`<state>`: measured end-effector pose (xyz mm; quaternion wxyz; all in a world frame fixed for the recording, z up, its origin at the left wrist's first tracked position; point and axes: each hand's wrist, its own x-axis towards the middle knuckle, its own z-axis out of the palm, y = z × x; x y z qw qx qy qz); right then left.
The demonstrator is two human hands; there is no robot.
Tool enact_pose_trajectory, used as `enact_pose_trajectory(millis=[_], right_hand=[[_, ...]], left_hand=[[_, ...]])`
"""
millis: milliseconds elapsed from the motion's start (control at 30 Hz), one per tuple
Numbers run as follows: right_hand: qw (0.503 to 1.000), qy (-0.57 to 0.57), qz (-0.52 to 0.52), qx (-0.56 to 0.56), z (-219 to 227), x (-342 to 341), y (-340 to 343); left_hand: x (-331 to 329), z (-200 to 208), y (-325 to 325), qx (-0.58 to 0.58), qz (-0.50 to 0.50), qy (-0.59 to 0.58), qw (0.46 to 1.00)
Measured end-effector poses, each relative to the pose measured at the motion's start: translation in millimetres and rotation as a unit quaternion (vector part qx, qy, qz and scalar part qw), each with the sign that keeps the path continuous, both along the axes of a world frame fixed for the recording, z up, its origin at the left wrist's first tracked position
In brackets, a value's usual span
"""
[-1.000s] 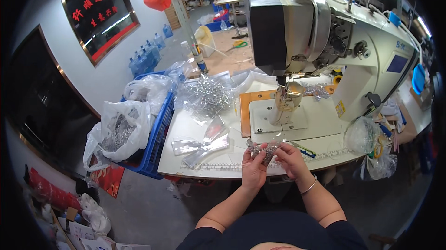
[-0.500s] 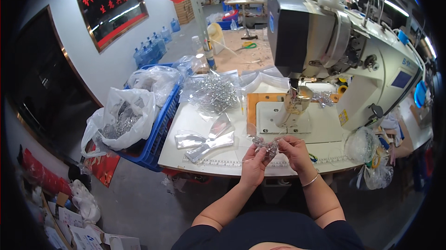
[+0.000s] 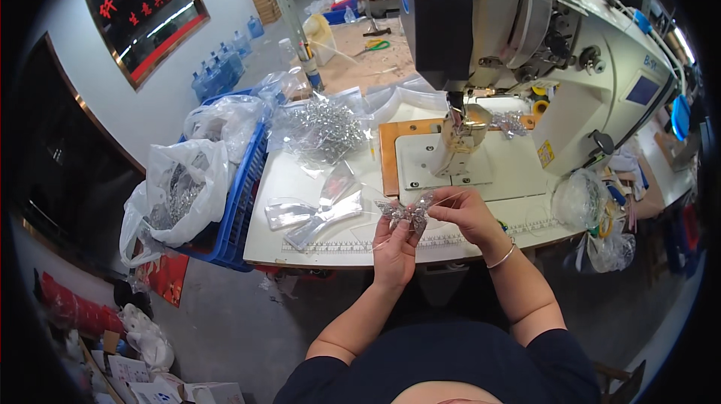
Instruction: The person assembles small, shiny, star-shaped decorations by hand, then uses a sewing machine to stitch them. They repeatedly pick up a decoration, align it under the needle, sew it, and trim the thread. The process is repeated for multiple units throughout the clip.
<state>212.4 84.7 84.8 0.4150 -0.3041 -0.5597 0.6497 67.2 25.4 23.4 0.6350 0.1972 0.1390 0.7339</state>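
Over the front edge of the white sewing table, I hold a glittering silver butterfly-shaped ornament [image 3: 404, 213] with clear, see-through edges. My left hand [image 3: 394, 252] grips it from below, thumb on its middle. At its right side my right hand [image 3: 467, 216] is closed, thumb and index finger pinching the wing's edge; fine clear threads or film seem to run beside the fingers. A shiny silver bow-like piece [image 3: 314, 212] lies flat on the table to the left. Behind the ornament stands the sewing machine [image 3: 454, 150], its needle area above a metal plate [image 3: 414, 167].
A clear bag of silver pieces [image 3: 324, 130] rests at the table's back left. Beside the table, a blue basket [image 3: 239, 212] holds white plastic bags [image 3: 203, 216]. A printed ruler strip [image 3: 338, 248] runs along the front edge. Plastic-wrapped bundles [image 3: 589, 201] hang at the right.
My right hand has shifted from below the ornament's side to its upper right, farther from my left hand. The ornament now faces up more fully spread. The whole view has swung somewhat.
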Motion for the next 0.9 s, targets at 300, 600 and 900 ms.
enact_pose_trajectory(millis=[300, 600, 900], right_hand=[[1.000, 0.009, 0.003, -0.003, -10, 6, 6], [0.999, 0.034, 0.001, -0.030, -28, 8, 12], [0.994, 0.035, -0.018, -0.105, -18, 6, 8]], left_hand=[[5, 0, 1, -0.010, -0.004, -0.005, 1.000], [7, -5, -2, 0.022, -0.007, -0.001, 1.000], [2, 5, -8, -0.012, -0.033, -0.034, 0.999]])
